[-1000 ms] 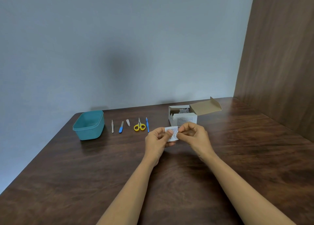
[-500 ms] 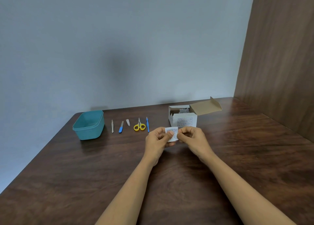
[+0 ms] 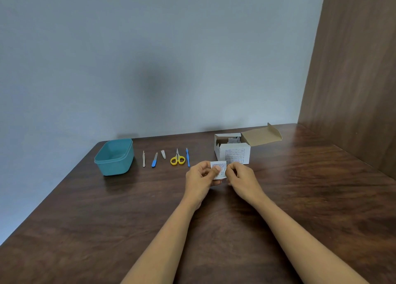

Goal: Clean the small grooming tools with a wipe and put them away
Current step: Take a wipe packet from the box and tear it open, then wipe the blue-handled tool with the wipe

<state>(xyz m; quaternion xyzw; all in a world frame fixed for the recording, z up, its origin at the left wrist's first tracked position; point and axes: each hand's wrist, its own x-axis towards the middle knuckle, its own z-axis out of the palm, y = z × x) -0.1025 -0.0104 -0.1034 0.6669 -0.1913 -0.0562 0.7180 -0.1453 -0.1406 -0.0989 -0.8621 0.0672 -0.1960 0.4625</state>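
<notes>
My left hand (image 3: 201,177) and my right hand (image 3: 241,177) both pinch a small white printed wipe packet (image 3: 220,169) above the table, just in front of the wipe box. Farther back in a row lie metal tweezers (image 3: 143,159), a blue-handled file (image 3: 154,160), a small nail clipper (image 3: 163,154), yellow-handled scissors (image 3: 177,158) and a thin blue tool (image 3: 188,157). A teal plastic tub (image 3: 114,156) stands empty at the row's left end.
An open white cardboard box (image 3: 232,149) of wipe packets stands behind my hands, its flap folded out to the right. The dark wooden table (image 3: 107,219) meets a blue-grey wall at the back and a wooden panel (image 3: 353,80) on the right.
My right hand's fingers have shifted slightly lower along the packet's right edge. The packet stays pinched between both hands; nothing else has moved.
</notes>
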